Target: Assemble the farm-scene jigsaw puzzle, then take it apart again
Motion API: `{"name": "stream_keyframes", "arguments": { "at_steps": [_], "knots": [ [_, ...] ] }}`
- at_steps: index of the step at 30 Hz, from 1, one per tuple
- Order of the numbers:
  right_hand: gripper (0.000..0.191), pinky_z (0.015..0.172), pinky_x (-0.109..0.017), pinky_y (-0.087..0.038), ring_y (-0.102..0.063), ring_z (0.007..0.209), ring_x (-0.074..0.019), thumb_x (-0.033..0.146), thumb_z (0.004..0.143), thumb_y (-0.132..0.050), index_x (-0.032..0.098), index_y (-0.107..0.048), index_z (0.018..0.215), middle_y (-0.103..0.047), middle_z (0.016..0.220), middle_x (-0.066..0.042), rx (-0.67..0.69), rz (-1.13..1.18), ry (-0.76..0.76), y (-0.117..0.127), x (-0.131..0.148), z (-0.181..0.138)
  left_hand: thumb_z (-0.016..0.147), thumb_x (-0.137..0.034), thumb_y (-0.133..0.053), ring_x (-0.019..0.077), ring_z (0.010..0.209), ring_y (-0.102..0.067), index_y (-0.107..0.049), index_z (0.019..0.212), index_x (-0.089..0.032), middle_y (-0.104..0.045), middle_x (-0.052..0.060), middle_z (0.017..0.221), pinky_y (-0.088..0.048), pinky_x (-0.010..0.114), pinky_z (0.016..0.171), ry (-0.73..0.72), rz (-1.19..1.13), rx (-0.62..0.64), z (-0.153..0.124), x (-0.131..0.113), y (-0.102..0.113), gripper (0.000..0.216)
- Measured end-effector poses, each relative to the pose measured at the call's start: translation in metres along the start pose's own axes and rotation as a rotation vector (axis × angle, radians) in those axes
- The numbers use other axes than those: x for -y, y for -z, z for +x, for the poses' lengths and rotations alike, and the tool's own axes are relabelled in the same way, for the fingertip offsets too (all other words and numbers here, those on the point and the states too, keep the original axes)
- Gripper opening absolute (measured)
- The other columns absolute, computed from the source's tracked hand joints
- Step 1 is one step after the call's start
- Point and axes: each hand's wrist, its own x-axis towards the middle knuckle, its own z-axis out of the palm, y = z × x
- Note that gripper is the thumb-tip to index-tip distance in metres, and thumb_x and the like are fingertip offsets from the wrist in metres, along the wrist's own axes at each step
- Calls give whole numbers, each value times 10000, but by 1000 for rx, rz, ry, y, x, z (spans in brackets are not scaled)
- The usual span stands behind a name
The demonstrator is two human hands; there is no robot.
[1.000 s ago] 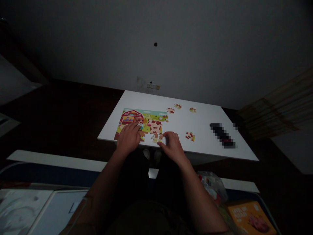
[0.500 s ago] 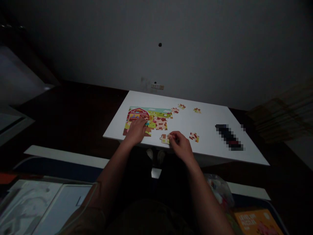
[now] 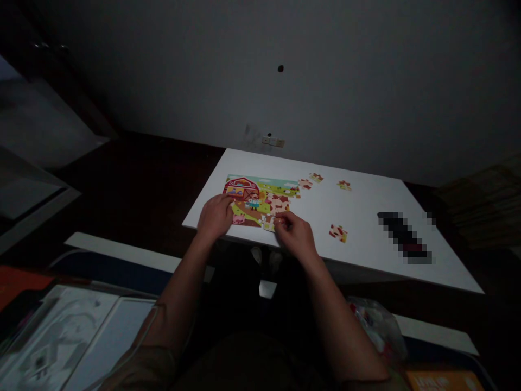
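Note:
A partly assembled farm jigsaw puzzle (image 3: 260, 187), with a red barn, a farmer and a spotted cow, lies near the table's front left. My left hand (image 3: 215, 215) rests over its left edge, fingers laid out on the pieces and holding nothing. Between the fingertips of my right hand (image 3: 297, 233) is a puzzle piece (image 3: 268, 222), pinched at its right side. That piece sits against the puzzle's lower edge, below the cow; whether it is fully locked in cannot be seen. My right fingers hide part of it.
Loose puzzle pieces lie on the white table (image 3: 366, 201): a spotted one (image 3: 338, 233) to the right, one (image 3: 344, 185) farther back, and two beside the puzzle's upper right corner (image 3: 316, 177). A pixelated dark object (image 3: 402, 236) is at right. Below are a plastic bag (image 3: 378, 326) and an orange box (image 3: 443, 380).
My right hand has brought the piece from the table's front edge up against the puzzle. My left hand has slid left, uncovering the farmer. The whole view has shifted slightly.

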Motion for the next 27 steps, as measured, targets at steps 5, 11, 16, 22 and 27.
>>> {"name": "stream_keyframes", "arguments": {
  "at_steps": [5,11,16,22,27],
  "knots": [
    [261,782,-365,-523,-761,864,-265,321,966,-615,285,-834,1103,-835,983,-46,48,-81,24,-6,8,14,1079,-211,-469,321,1436,-584,-730,1394,-120,-656,162,1553,-451,521,1223,-11,10,30,-1,-2,4,419],
    [256,774,-358,-521,-769,856,-266,313,963,-619,287,-846,1078,-840,986,-54,86,-152,12,-3,9,18,1076,-220,-471,306,1418,-588,-726,1392,-129,-658,154,1548,-448,501,1206,-6,17,30,-2,-1,5,416],
    [272,805,-349,-538,-782,902,-268,304,969,-613,295,-850,1101,-844,1009,-60,92,-188,-2,-2,8,19,1063,-232,-484,304,1403,-591,-730,1378,-143,-667,153,1534,-458,510,1198,-4,29,24,0,0,3,410],
    [287,823,-337,-541,-786,931,-261,312,999,-598,282,-845,1141,-849,1040,-58,126,-224,4,-2,9,20,1056,-269,-493,310,1406,-592,-732,1364,-193,-667,125,1531,-470,516,1204,28,29,27,0,-1,2,397],
    [301,842,-345,-540,-785,956,-273,301,1016,-578,268,-840,1159,-848,1056,-67,149,-268,21,0,14,22,1035,-257,-503,326,1416,-589,-729,1359,-205,-661,129,1539,-467,531,1216,36,30,29,2,-1,0,398]
  ]
}}
